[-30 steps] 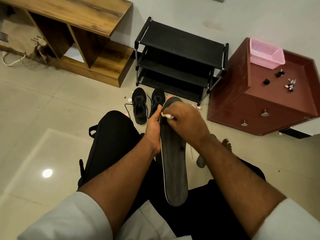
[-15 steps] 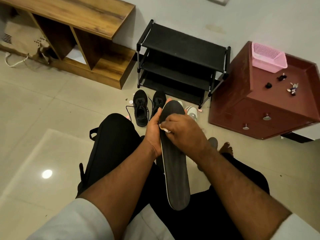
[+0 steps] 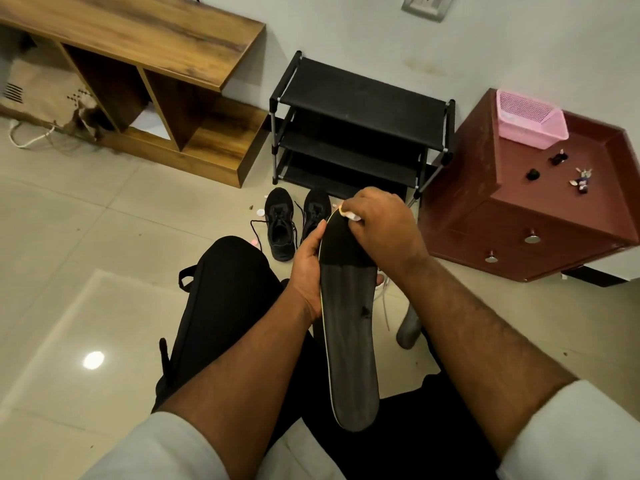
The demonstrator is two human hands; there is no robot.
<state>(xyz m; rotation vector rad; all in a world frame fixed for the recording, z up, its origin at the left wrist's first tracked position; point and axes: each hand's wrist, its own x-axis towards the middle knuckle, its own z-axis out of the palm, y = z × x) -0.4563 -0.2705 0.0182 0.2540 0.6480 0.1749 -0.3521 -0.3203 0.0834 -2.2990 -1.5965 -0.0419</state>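
Insole: a long black insole (image 3: 349, 341) with a pale rim, held lengthways above the person's lap. The heel end is near the body and the toe end points away toward the shoe rack. Its front part is darker than the greyer rear.
Left hand: the left hand (image 3: 306, 268) clasps the insole's left edge at about its forward half. The thumb lies along the rim and the fingers pass underneath.
Right hand: the right hand (image 3: 381, 230) sits over the toe end, fingers curled, pinching a small white wad (image 3: 349, 214).
White wad: pressed against the insole at the far left of the toe rim, mostly hidden by the fingers.
Lap: black trousers (image 3: 221, 289) under and to the left of the insole.
Shoes: a pair of black lace-up shoes (image 3: 281, 226) on the tiled floor just beyond the left hand, laces loose.
Shoe rack: a black three-tier rack (image 3: 360, 95) against the wall, right behind the shoes.
Cabinet: a dark red drawer cabinet (image 3: 519, 220) beside the rack on the right, with a pink basket (image 3: 530, 123) on top.
Wooden unit: a low wooden shelf unit (image 3: 156, 36) left of the rack.
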